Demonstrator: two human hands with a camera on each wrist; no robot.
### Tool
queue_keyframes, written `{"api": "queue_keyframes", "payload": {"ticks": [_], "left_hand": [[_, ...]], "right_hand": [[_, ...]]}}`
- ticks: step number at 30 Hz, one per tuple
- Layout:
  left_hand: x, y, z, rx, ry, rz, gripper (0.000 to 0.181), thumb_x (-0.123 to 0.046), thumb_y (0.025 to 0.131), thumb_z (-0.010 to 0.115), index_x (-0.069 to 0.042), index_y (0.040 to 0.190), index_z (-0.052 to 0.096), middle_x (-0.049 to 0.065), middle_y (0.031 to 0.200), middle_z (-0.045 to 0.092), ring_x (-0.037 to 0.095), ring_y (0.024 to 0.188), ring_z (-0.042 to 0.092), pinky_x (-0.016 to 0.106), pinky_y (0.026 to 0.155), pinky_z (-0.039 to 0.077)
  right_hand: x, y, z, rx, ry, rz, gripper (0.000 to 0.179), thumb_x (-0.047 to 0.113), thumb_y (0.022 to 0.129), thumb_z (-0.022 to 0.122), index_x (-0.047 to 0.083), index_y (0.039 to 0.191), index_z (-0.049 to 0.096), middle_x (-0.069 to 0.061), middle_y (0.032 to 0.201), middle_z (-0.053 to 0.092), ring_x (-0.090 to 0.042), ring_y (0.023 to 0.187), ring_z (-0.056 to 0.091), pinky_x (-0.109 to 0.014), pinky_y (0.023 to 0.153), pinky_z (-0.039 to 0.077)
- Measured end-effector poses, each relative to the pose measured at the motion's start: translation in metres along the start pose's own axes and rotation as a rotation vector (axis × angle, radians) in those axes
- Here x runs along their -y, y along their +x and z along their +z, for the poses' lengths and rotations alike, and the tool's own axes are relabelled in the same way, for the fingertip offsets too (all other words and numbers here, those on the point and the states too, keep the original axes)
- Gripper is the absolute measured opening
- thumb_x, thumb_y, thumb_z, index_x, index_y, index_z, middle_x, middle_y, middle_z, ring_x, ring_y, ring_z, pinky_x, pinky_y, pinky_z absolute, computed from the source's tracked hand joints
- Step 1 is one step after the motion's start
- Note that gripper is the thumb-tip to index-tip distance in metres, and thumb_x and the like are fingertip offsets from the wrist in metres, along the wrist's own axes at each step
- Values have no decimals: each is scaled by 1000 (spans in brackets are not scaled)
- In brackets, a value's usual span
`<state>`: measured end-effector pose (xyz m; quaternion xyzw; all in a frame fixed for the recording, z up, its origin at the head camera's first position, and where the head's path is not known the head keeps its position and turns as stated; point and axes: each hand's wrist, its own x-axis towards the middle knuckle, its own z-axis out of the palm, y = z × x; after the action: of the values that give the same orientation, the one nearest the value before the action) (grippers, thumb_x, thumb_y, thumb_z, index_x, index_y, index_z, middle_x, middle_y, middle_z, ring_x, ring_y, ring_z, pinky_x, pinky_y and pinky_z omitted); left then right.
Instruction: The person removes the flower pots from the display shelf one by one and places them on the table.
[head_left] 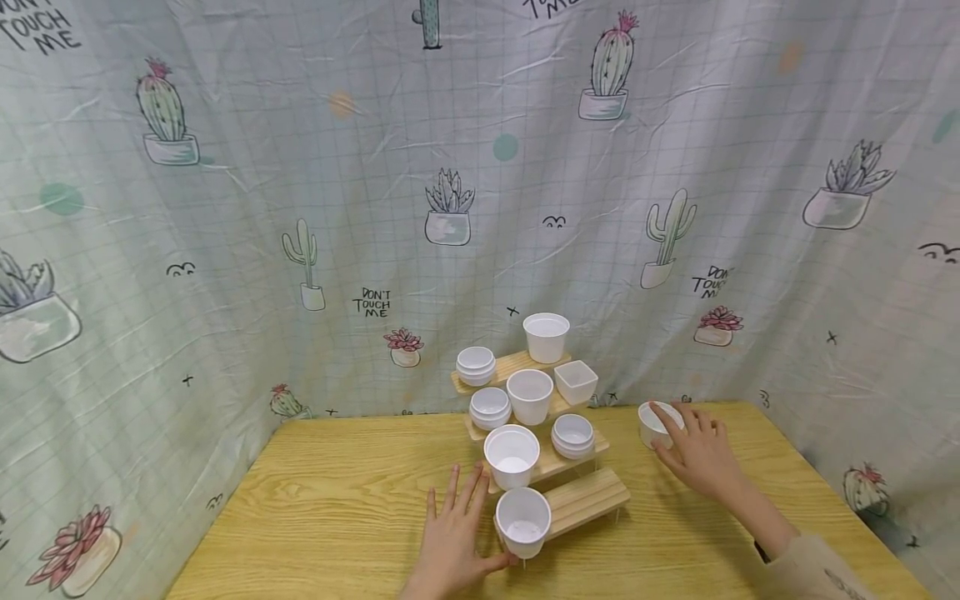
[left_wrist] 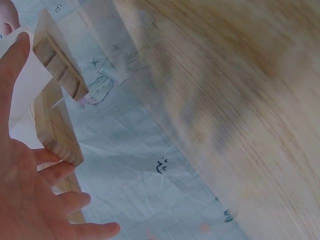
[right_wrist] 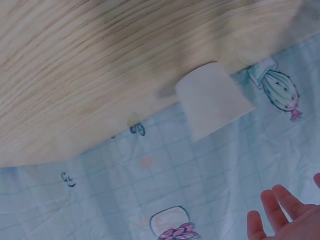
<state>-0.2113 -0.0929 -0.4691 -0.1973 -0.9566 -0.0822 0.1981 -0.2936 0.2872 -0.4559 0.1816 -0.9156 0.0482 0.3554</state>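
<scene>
A stepped wooden stand (head_left: 588, 502) holds white plastic pots on its tiers. At its front left, my left hand (head_left: 450, 542) spreads its fingers beside the tiers. The left thumb (left_wrist: 14, 57) lies against the white pot on the lowest tier (head_left: 523, 518), and the fingertips come up to the tier ends (left_wrist: 60, 135) in the left wrist view. To the right of the stand, a single white pot (head_left: 651, 435) stands upright on the table. My right hand (head_left: 701, 450) reaches over it with loosely extended fingers; the right wrist view shows that pot (right_wrist: 212, 100) apart from the fingers (right_wrist: 274, 207).
Higher tiers carry round tapered pots (head_left: 530, 398), ridged low pots (head_left: 490, 408) and a squarish pot (head_left: 576, 382). Under the stand is a wood-grain table (head_left: 322, 508). A cactus-print curtain (head_left: 360, 208) closes off the back and sides.
</scene>
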Motion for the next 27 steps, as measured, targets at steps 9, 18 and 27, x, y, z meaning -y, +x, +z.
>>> {"api": "queue_keyframes", "payload": {"ticks": [9,18,27], "left_hand": [[0,0,0,-2,-10,-1,112,-74,54,61,-12,140,28,4,146,30,35,135,21,65,94,29],[-1,1,0,-3,-18,-6,112,-74,53,62,-12,140,27,4,146,30,35,135,21,66,95,29],[0,2,3,-27,-28,6,115,-74,51,63,-10,140,28,5,146,30,36,134,21,65,94,29]], "right_hand": [[16,-1,-9,8,-2,-29,59,34,78,63,15,130,43,-17,121,50,-35,96,47,-47,70,35],[31,-1,-13,-65,31,-95,54,49,90,40,9,125,48,-14,116,54,-31,94,50,-48,70,38],[57,-3,-25,-49,124,-115,52,27,76,65,8,123,50,-10,116,54,-25,96,50,-46,74,38]]}}
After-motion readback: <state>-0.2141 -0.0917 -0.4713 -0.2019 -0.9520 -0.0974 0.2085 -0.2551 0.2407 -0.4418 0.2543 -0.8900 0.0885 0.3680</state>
